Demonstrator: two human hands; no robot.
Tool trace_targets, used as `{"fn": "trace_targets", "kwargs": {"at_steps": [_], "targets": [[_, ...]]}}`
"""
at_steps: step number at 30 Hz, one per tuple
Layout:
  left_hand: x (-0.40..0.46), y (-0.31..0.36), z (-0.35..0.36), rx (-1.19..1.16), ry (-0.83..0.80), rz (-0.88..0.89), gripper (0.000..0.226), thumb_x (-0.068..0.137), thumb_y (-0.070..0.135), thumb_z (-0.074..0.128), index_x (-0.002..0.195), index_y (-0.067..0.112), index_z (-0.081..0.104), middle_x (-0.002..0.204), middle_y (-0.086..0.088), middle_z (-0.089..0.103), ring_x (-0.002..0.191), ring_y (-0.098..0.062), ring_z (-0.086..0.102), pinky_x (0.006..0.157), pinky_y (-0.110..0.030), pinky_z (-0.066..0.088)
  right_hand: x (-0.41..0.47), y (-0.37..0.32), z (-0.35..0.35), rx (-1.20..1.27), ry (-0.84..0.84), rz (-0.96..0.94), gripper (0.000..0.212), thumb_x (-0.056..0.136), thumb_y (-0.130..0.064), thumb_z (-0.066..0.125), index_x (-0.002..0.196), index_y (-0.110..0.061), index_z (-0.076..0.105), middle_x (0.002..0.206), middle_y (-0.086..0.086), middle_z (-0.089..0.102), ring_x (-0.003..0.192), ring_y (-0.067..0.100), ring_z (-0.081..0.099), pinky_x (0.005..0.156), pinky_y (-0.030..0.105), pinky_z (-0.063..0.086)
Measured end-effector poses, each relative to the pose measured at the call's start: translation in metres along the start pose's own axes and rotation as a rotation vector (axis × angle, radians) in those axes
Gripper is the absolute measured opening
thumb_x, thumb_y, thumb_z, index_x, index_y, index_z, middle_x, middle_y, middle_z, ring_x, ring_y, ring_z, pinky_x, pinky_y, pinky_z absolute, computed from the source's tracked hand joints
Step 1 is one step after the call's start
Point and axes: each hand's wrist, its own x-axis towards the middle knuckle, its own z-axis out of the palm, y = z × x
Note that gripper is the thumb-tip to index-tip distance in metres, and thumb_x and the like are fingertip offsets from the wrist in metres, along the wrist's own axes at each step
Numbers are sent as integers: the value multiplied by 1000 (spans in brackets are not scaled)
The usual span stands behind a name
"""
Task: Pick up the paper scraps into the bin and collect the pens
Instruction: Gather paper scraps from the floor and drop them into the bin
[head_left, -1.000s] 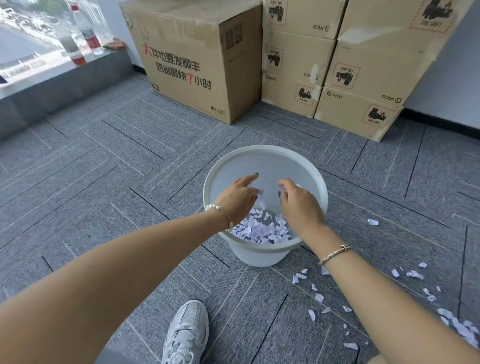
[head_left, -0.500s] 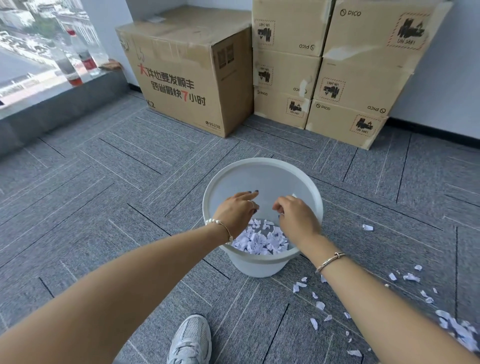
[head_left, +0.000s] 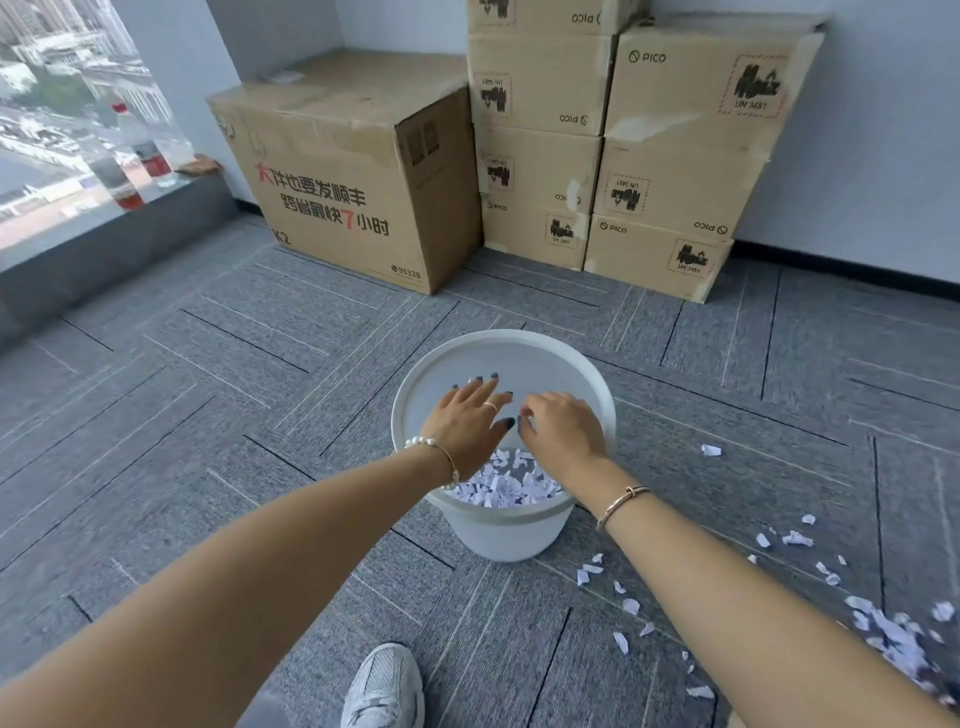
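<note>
A white round bin stands on the grey carpet, its bottom covered with white paper scraps. Both my hands hover over its mouth. My left hand has its fingers spread and straight, holding nothing. My right hand sits just right of it with fingers loosely curled downward; I see nothing in it. More loose paper scraps lie scattered on the carpet to the right of the bin. No pens are in view.
A large cardboard box and stacked smaller boxes stand against the far wall. Bottles sit on the window ledge at left. My white sneaker is at the bottom edge.
Both hands have risen slightly above the bin, and my left hand's fingers have spread from curled to straight. The view has tilted up, showing more of the boxes.
</note>
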Motion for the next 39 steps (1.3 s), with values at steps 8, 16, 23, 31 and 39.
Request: {"fn": "trace_targets", "kwargs": {"at_steps": [8, 16, 23, 31, 39], "targets": [[-2, 28, -54, -84, 220, 4, 40, 95, 36, 34, 130, 19, 44, 142, -2, 37, 131, -18, 29, 108, -34, 22, -7, 28, -67, 107, 136, 49, 20, 89, -16, 44, 93, -8, 63, 93, 5, 65, 83, 23, 55, 60, 25, 35], [1, 128, -59, -194, 291, 300, 34, 95, 29, 39, 125, 17, 50, 134, -1, 48, 123, -18, 38, 102, -31, 30, -74, 114, -119, 173, 137, 185, 13, 88, -20, 52, 92, -15, 63, 94, 2, 65, 87, 20, 58, 72, 38, 51], [8, 199, 24, -191, 165, 590, 37, 84, 24, 39, 106, 8, 63, 109, -9, 64, 98, -29, 59, 83, -34, 48, -150, 181, -91, 229, -167, 361, 11, 85, -13, 57, 91, -15, 67, 88, 2, 67, 82, 17, 60, 77, 35, 49], [25, 177, 137, 90, -65, 893, 15, 71, 9, 71, 86, 10, 68, 87, -3, 65, 84, -21, 59, 68, -30, 52, -201, 220, 5, 316, -266, 504, 12, 84, -16, 59, 91, -24, 64, 86, -7, 66, 74, 12, 63, 70, 29, 53], [47, 168, 203, -135, -220, 561, 25, 92, 12, 48, 116, 15, 57, 112, -2, 58, 99, -15, 54, 89, -23, 45, -217, 221, 68, 354, -325, 552, 38, 82, -32, 63, 116, -21, 53, 118, -7, 49, 111, 9, 43, 97, 23, 31]]}}
